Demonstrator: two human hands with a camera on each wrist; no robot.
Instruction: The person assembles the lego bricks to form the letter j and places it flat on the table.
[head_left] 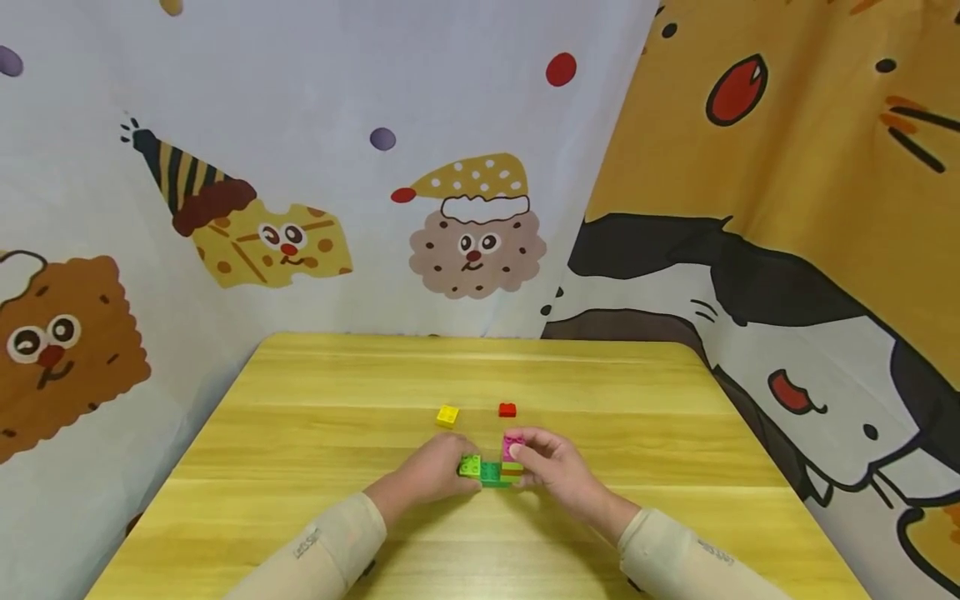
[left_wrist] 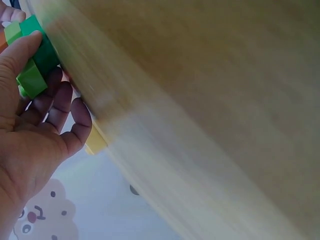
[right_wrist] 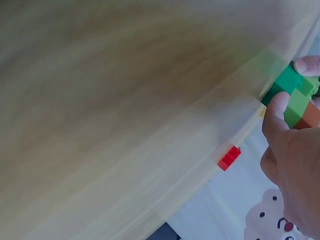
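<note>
A small build of toy building bricks stands on the table in front of me. Its base is a dark green brick (head_left: 490, 476), with a light green brick (head_left: 470, 466) on the left end. On the right end rises a stack of light green and orange layers, topped by a pink brick (head_left: 513, 445). My left hand (head_left: 433, 468) grips the left end of the build between thumb and fingers. Around the right stack, my right hand (head_left: 558, 468) pinches the pink brick; an orange brick (right_wrist: 310, 116) shows beside it in the right wrist view. The right fingertips are partly hidden.
Beyond the hands, a loose yellow brick (head_left: 447, 416) lies to the left and a loose red brick (head_left: 507, 410) to the right. The wooden table (head_left: 337, 383) has a patterned curtain (head_left: 337, 108) behind it.
</note>
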